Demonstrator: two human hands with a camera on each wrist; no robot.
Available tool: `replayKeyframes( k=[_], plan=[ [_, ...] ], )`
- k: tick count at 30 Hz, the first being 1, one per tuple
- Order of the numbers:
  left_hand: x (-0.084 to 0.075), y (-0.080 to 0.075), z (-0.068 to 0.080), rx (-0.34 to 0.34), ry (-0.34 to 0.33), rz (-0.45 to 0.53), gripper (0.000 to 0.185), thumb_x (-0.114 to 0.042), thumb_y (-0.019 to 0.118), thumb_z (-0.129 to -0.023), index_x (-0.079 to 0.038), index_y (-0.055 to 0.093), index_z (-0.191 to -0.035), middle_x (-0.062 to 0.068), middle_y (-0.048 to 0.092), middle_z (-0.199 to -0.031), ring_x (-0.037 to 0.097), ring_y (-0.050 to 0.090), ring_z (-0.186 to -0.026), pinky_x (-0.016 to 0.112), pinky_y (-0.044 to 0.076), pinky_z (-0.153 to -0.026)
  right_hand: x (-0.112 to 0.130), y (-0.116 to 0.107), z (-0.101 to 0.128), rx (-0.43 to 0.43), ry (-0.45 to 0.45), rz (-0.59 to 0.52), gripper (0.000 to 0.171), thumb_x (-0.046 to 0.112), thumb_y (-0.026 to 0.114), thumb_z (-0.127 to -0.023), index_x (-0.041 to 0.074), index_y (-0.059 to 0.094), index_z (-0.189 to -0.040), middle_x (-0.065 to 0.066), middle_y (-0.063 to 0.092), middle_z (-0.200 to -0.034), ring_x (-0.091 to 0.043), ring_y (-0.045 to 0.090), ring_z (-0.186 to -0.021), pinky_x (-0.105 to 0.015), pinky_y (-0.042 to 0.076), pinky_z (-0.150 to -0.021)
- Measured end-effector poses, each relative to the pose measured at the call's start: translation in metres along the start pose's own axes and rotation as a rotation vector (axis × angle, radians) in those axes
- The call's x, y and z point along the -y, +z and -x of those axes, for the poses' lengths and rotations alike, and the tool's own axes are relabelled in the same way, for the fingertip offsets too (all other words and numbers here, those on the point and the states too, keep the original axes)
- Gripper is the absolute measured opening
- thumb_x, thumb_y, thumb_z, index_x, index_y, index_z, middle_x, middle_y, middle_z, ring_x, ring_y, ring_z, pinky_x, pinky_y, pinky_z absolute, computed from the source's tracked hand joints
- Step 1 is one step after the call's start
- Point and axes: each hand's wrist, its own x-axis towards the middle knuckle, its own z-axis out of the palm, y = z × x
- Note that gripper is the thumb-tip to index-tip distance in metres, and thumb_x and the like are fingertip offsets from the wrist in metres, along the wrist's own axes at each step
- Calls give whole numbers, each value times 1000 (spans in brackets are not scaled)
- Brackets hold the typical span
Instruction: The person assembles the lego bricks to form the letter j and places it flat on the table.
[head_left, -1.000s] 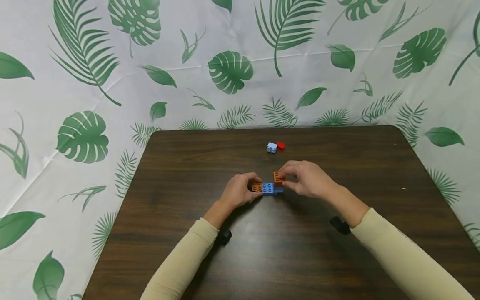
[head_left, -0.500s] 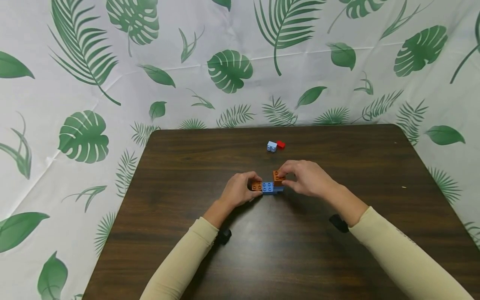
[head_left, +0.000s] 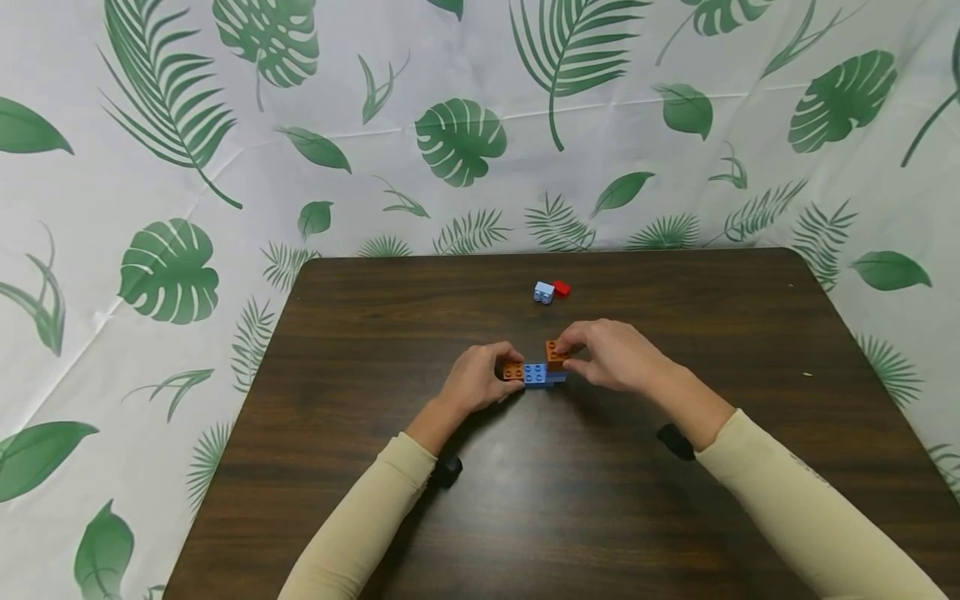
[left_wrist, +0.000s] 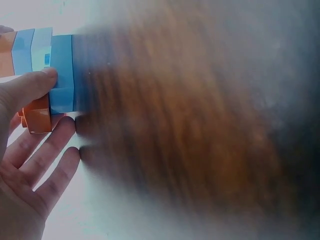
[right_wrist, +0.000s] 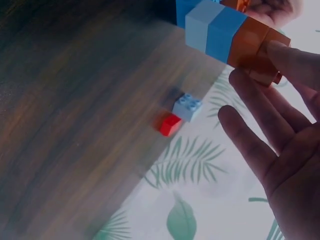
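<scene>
Block stack (head_left: 535,375) sits on the table (head_left: 375,317); left hand (head_left: 474,377) pinches its low orange end (head_left: 513,372), right hand (head_left: 618,354) its taller orange top (head_left: 553,361). Probably light, stiff, slightly slick; hold by flat sides (right_wrist: 220,42).

A dark wood-grain table (head_left: 375,312) with rounded far corners forms the work surface. White cloth (head_left: 375,162), printed with green leaves (head_left: 461,142), covers the far, left and right background. Light reflects near centre.

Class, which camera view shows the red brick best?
The right wrist view: the red brick looks larger there. The head view shows it small, beside the light blue brick; the left wrist view does not show it.
</scene>
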Motion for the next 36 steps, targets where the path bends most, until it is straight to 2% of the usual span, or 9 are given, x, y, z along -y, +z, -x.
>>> replayKeyframes(
  k=[7,13,16,20,23,26,30,36],
  plan=[
    [0,0,-2,6,1,-2,29,-29,81,-77,-23,68,-101,-11,67,-93,4,59,-79,27,49,-73,-1,-2,0,22,19,-3,26,23,76,-83,19,72,-108,3,68,-108,-17,63,-96,-45,49,-88],
    [0,-1,-2,8,5,-10,29,-30,81,-77,-23,68,-102,-10,68,-94,4,59,-80,27,49,-73,-5,-7,-1,47,-25,-24,26,25,75,-84,20,72,-110,5,68,-109,-18,64,-99,-45,49,-89],
    [0,-1,-2,9,5,-12,30,-29,81,-76,-22,69,-102,-10,68,-93,4,59,-79,27,49,-73,-10,-11,-3,80,-40,-79,23,27,73,-86,22,73,-109,6,68,-109,-15,63,-98,-42,51,-87],
    [0,0,-2,7,7,-13,30,-29,82,-76,-21,69,-102,-10,68,-93,4,59,-80,27,49,-74,-19,-16,-9,104,-60,-195,17,28,70,-88,23,75,-104,8,70,-104,-8,64,-88,-33,54,-79],
    [0,0,-1,7,2,-16,30,-29,82,-76,-21,69,-102,-10,68,-94,5,60,-82,28,50,-76,-26,-17,-16,73,-57,-257,17,28,69,-89,20,76,-102,7,71,-97,-7,64,-80,-30,54,-73],
    [-1,-1,-1,7,-3,-22,30,-30,81,-77,-22,68,-102,-10,69,-95,6,61,-85,29,50,-78,-34,-16,-26,2,0,-274,19,28,66,-91,18,75,-104,3,72,-97,-12,63,-81,-34,53,-73],
    [-2,-2,-1,16,-11,-30,29,-31,81,-77,-24,68,-102,-10,68,-96,6,61,-86,29,50,-79,-48,-8,-40,-50,94,-210,25,27,61,-94,14,70,-114,-4,69,-109,-21,63,-93,-43,50,-81],
    [-1,-3,-1,16,2,-35,29,-31,81,-77,-22,68,-102,-10,68,-95,5,61,-84,28,50,-78,-67,10,-61,-16,137,0,42,27,60,-94,14,56,-134,-9,54,-135,-30,50,-123,-53,40,-98]
  ],
)
